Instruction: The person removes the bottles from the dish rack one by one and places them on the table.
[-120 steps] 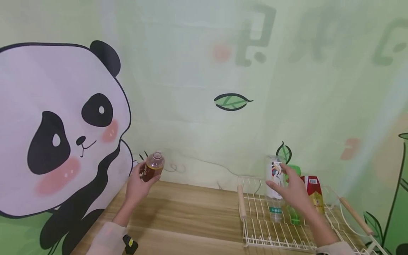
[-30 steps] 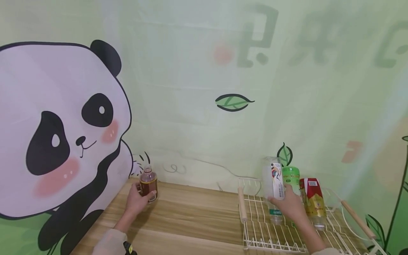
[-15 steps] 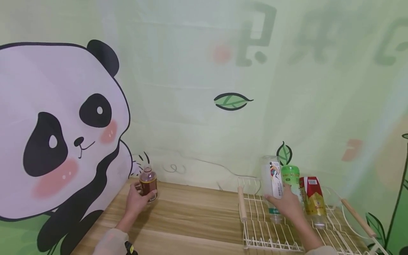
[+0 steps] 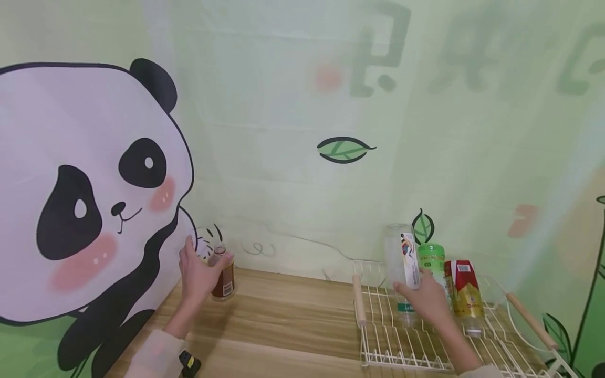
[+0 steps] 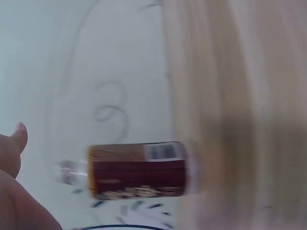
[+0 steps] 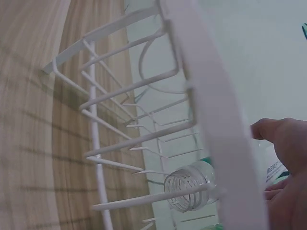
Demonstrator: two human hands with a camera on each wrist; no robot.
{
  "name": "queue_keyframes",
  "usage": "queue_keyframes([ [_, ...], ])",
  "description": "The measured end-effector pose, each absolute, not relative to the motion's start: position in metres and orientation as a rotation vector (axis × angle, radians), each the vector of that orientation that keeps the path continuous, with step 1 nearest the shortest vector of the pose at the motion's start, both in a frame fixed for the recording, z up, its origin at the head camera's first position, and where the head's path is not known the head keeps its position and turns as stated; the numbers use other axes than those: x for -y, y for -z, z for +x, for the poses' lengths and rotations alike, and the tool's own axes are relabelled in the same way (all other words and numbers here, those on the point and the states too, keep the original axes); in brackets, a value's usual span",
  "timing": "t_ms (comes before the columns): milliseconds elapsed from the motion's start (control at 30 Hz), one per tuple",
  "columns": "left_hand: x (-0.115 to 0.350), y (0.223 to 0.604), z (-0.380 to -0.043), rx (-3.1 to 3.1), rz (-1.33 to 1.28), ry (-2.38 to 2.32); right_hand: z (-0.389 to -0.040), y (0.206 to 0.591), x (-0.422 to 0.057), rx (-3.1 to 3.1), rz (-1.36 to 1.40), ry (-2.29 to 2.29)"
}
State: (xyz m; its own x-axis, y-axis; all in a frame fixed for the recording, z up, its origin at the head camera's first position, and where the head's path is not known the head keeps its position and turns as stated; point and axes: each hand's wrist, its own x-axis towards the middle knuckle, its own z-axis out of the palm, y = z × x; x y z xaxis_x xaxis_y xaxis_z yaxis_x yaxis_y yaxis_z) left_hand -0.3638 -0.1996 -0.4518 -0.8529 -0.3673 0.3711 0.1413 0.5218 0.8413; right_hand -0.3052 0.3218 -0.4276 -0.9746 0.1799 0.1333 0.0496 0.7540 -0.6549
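A small bottle (image 4: 223,279) with a dark red label and no cap stands upright near the table's back left edge. My left hand (image 4: 199,275) is beside it, thumb and fingers spread; in the left wrist view a gap shows between that hand (image 5: 17,191) and the bottle (image 5: 139,170). My right hand (image 4: 427,296) grips a clear plastic bottle (image 4: 399,262) with a white label and a teal band. This bottle is upside down over the white wire rack (image 4: 378,336); its uncapped threaded mouth (image 6: 187,189) shows among the wires in the right wrist view.
On the rack, right of the clear bottle, are a green container (image 4: 432,253) and an inverted red and gold container (image 4: 465,291). The rack has wooden handles (image 4: 359,302). A printed panda cloth (image 4: 264,173) hangs behind the wooden table (image 4: 293,320).
The red-labelled bottle was lowered from mid-air onto the table; my left hand has let go and risen slightly. My right hand moved lower on the clear bottle, which has shifted slightly.
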Motion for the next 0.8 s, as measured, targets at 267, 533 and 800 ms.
queue_keyframes([
  [267,0.171,0.402,-0.34,2.091,-0.102,1.156,-0.293,0.399,-0.314,2.689,-0.128,-1.017],
  [533,0.13,0.369,-0.319,2.102,-0.389,0.971,-0.28,0.379,-0.299,2.667,-0.027,-1.035],
  [800,0.099,0.357,-0.296,2.18,-0.713,0.899,-0.26,0.355,-0.277,2.652,0.121,-0.953],
])
